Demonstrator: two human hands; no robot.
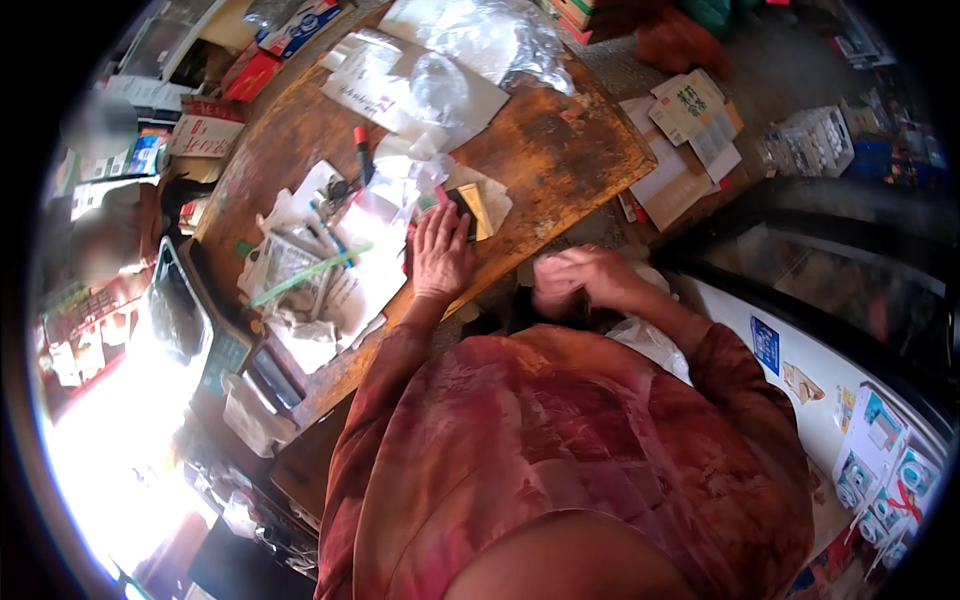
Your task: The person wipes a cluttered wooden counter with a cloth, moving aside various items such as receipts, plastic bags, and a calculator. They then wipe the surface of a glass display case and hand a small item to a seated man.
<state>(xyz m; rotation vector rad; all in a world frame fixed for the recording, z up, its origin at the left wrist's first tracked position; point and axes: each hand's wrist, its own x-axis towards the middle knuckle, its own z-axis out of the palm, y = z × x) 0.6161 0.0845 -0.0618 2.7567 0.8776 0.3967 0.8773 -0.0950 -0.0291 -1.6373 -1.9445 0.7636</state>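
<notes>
My left hand (441, 251) lies palm down near the front edge of a worn wooden table (555, 150), its fingers stretched over part of a dark flat object (466, 217). Beside those fingertips is a slim gold-coloured packet (475, 210). My right hand (574, 276) is off the table, low in front of my body, blurred and with its fingers bent; whether it holds anything is unclear. Left of my left hand are white papers (367, 289), a blue pen (330, 240), a green translucent strip (311, 276) and a crumpled plastic bag (289, 259). A red-capped dark marker (363, 154) lies farther back.
Clear plastic wrapping (487, 37) and a cardboard sheet (412, 90) cover the table's far end. Flattened cartons (682, 150) are stacked to the right. A white cabinet with a dark top (750, 307) stands close on my right. A tray-like metal-rimmed object (176, 307) borders the left.
</notes>
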